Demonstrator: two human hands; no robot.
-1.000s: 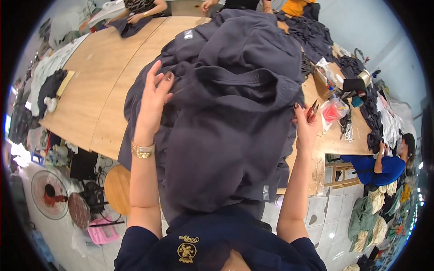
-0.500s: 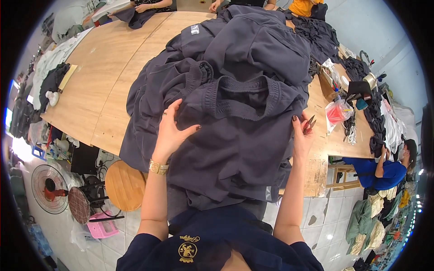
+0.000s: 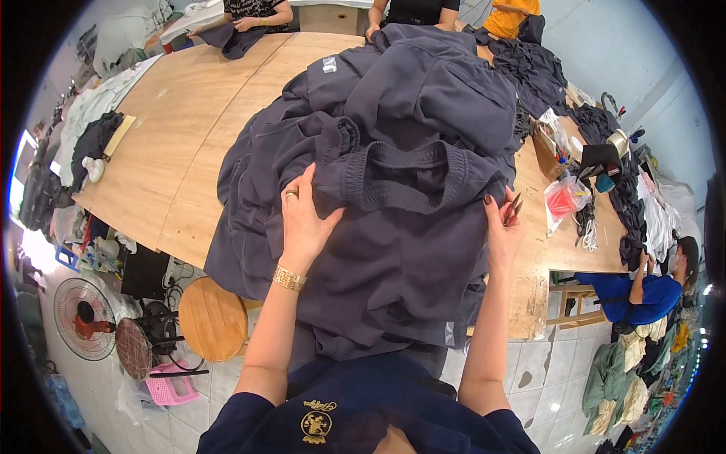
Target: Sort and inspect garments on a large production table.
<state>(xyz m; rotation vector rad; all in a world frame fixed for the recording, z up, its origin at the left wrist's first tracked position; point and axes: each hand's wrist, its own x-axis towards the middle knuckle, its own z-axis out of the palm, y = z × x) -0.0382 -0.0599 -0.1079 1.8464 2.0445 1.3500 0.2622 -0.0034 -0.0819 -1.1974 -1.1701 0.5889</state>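
Note:
A dark grey garment (image 3: 393,250) with an elastic ribbed waistband (image 3: 401,181) lies spread over a heap of similar dark grey clothes (image 3: 423,91) on a wooden table (image 3: 174,151). My left hand (image 3: 302,223), with a ring and a gold bracelet, presses flat on the garment and pinches the waistband's left end. My right hand (image 3: 503,227) grips the waistband's right end and also holds small thread snips (image 3: 514,206) between its fingers.
Other people sit at the table's far side (image 3: 257,11) and right side (image 3: 650,291). Boxes, a red bag (image 3: 563,198) and dark cloth crowd the right edge. A round wooden stool (image 3: 212,318), a fan (image 3: 83,329) and a pink basket (image 3: 170,386) stand on the tiled floor, lower left.
The garment, held up before me a second ago, has come down flat onto the pile. Both hands moved down and now hold its waistband at either end.

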